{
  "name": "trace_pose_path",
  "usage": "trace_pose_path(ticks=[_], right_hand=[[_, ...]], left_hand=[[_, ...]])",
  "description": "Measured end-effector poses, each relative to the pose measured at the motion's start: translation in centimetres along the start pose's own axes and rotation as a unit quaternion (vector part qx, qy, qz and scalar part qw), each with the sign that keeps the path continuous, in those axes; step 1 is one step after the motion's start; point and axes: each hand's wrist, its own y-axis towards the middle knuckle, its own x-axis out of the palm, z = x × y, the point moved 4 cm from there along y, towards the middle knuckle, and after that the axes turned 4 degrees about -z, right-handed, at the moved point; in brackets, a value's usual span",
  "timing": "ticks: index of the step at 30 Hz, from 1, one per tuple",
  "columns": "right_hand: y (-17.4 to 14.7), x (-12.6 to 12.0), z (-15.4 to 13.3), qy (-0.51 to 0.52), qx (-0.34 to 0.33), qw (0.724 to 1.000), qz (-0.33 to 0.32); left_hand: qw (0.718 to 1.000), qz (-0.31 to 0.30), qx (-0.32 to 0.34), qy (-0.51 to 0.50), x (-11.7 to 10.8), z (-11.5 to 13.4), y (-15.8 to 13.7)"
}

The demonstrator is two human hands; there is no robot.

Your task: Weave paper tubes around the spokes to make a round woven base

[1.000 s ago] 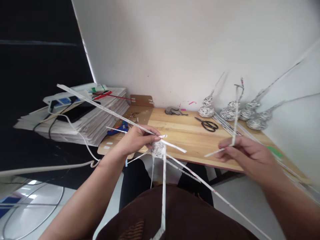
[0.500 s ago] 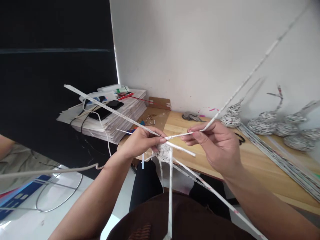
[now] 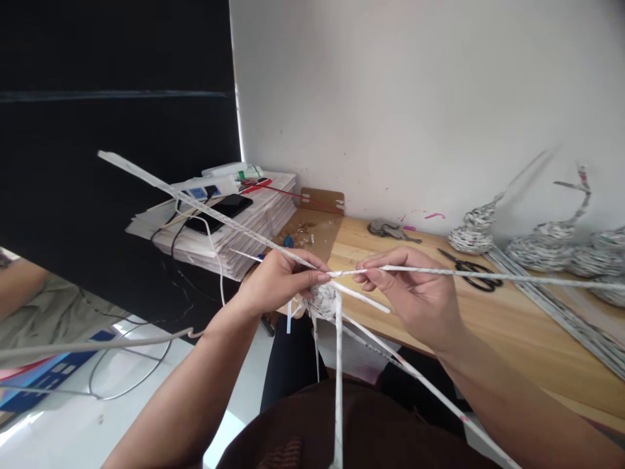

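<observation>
The left hand [image 3: 286,283] pinches the weave [image 3: 323,299] on the near side of the bench [image 3: 502,335]; the right hand [image 3: 415,293] pinches a strip [image 3: 547,280] running right. Too hard a pull could crease the strip.

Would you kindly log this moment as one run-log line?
left hand: holds woven piece | right hand: pinches paper strip | scissors: on table | woven gourd shapes: near wall

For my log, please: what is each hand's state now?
Left hand: closed, holding the woven paper piece.
Right hand: closed, pinching a long paper strip.
</observation>
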Motion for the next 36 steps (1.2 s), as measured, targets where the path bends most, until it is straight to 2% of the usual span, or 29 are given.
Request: trace_pose_path(ticks=[11,15,19,22,25,28,32,36], right_hand=[[0.5,-0.1,-0.3,-0.014,0.026,1.000,-0.002],[0.1,-0.7,0.1,0.034,0.053,0.998,-0.003],[0.4,-1.7,1.0,0.106,0.099,0.989,0.029],[1.0,-2.1,3.5,0.163,0.187,0.968,0.026],[1.6,-2.3,7.8,0.207,0.293,0.933,0.022],[2.5,-3.4,12.6,0.170,0.353,0.919,0.043],[4.0,-6.0,17.1,0.080,0.406,0.907,0.075],[5.4,-7.0,18.8,0.030,0.430,0.900,0.063]], left_hand=[[0.998,0.060,-0.022,0.018,1.1,1.3,-0.7],[0.995,0.074,-0.037,0.051,0.9,1.3,-1.9],[0.989,0.113,-0.041,0.082,0.1,1.9,-4.1],[0.983,0.152,-0.029,0.096,0.1,3.6,-6.7],[0.974,0.185,0.003,0.133,0.3,6.1,-9.5],[0.970,0.187,0.009,0.152,0.5,7.3,-11.2],[0.973,0.202,0.001,0.109,0.3,5.3,-10.5],[0.975,0.202,-0.015,0.090,-0.3,2.7,-9.2]])
